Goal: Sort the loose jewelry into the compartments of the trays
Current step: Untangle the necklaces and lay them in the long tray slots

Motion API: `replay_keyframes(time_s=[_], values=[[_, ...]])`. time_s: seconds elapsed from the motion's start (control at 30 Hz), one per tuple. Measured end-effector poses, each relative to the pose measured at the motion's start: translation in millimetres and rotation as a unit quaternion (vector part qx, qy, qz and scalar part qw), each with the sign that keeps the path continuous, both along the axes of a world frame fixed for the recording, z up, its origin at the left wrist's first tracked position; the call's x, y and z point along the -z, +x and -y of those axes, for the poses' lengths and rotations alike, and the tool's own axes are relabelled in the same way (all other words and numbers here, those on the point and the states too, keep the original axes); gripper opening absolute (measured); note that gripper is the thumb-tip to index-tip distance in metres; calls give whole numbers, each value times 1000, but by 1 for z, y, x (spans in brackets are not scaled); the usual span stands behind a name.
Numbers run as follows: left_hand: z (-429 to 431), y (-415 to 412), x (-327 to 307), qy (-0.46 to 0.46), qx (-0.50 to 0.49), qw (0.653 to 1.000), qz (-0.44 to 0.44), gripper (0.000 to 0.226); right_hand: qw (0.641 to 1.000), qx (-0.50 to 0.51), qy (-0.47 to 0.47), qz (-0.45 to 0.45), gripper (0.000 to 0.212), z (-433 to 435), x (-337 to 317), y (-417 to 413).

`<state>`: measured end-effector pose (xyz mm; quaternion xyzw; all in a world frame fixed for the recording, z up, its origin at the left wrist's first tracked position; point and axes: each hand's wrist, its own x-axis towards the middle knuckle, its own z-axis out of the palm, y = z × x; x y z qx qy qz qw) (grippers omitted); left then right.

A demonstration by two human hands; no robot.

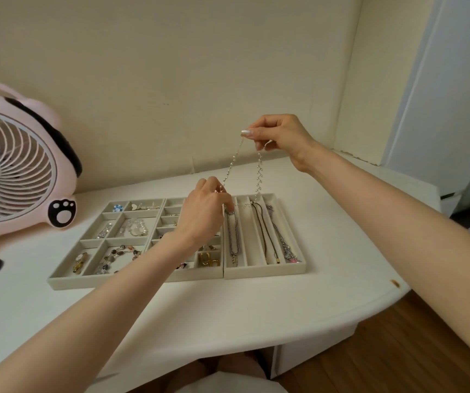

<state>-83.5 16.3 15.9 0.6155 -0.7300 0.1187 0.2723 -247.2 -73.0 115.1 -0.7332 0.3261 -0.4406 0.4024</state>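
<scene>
Beaded necklace (258,177) held by both hands over the long-slot tray (265,275).
Tray is grey, felt-like, on the white table (256,302). Right hand (280,137), high above the tray's far end, pinches the necklace top. Left hand (204,214), at the tray's far-left corner, pinches the lower run. Two thin pearly strands reach the tray's far rim.

Pink fan (15,171), grey trays (265,275)

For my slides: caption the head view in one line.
Right hand dangles beaded necklace over slotted tray; left hand pinches its lower end.
</scene>
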Motion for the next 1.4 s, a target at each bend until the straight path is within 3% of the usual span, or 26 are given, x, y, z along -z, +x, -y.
replay_keyframes(time_s=[0.33,0.57,0.83,1.0,1.17,1.4], values=[[-2,2,-1,11,-5,1000,21,48,1000,5,8,-7,10,-1,-2,6],[-7,3,8,27,18,999,42,36,1000,17,9,11,10,-2,-8,5],[-19,4,17,-69,75,991,83,13,999,53,9,11,10,9,-5,1],[-33,3,12,-133,140,968,163,5,996,84,24,-7,12,21,11,0],[-42,2,6,-209,227,915,261,11,992,103,32,-68,13,26,36,5],[-52,-10,4,-201,265,903,273,14,989,63,68,-118,14,27,63,15]])
